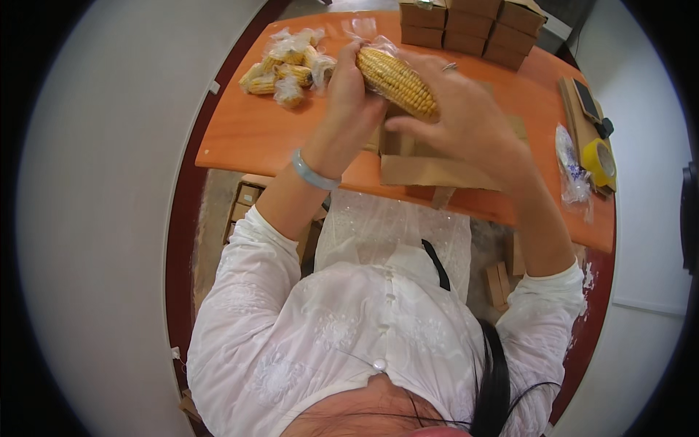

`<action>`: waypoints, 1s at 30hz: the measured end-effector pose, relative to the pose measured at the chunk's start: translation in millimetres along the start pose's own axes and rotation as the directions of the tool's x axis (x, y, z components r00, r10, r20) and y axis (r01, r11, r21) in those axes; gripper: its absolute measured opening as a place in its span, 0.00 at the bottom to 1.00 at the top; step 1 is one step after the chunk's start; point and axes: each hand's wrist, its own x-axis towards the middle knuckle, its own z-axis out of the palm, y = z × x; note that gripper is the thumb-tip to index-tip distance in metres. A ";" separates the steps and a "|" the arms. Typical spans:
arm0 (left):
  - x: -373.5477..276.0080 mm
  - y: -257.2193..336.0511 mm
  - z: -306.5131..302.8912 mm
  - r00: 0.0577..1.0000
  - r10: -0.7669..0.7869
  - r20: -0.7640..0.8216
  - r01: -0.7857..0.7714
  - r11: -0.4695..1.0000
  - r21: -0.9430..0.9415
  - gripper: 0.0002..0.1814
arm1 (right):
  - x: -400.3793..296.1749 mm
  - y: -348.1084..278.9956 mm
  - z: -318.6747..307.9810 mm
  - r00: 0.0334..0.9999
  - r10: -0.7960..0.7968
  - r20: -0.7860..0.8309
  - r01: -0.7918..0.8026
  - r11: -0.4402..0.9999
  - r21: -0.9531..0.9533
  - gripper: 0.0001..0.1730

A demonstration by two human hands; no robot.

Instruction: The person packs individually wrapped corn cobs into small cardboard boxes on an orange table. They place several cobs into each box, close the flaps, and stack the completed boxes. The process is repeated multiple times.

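A yellow corn cob [396,82] in clear plastic wrap is held above the table, tilted down to the right. My left hand [355,90] grips its upper left end, with the fingers partly hidden behind the cob. Blurred by motion, my right hand [472,117] is spread around the lower right end, its thumb apart from the cob. Whether its fingers touch the wrap is hard to tell. Below both hands an open cardboard box [437,170] stands at the table's near edge, partly covered by my right hand and forearm.
Several plastic-wrapped corn cobs [292,71] lie piled at the far left of the orange table [246,131]. Stacked cardboard boxes [464,33] stand at the back. On the right are yellow tape [599,162], a plastic packet [570,164] and a phone [586,100] on flat cardboard [570,109].
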 end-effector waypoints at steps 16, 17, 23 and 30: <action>7.2 22.3 -29.1 0.768 -0.398 0.503 -0.313 0.451 0.836 0.25 | -16.3 102.3 -33.9 0.736 0.099 0.669 -0.537 0.688 0.489 0.33; 11.7 21.8 -32.1 0.720 -0.426 0.548 -0.434 0.339 0.835 0.25 | -17.0 102.5 -31.9 0.733 0.109 0.671 -0.549 0.677 0.490 0.33; 25.7 7.1 -53.2 0.554 -0.459 0.694 -0.824 -0.185 0.535 0.29 | -31.9 113.5 3.5 0.775 0.203 0.599 -0.536 0.713 0.452 0.31; 13.6 -8.8 -65.5 0.579 -0.414 0.702 -0.762 -0.582 0.286 0.21 | -57.1 115.3 51.7 0.888 0.311 0.338 -0.431 0.819 0.379 0.30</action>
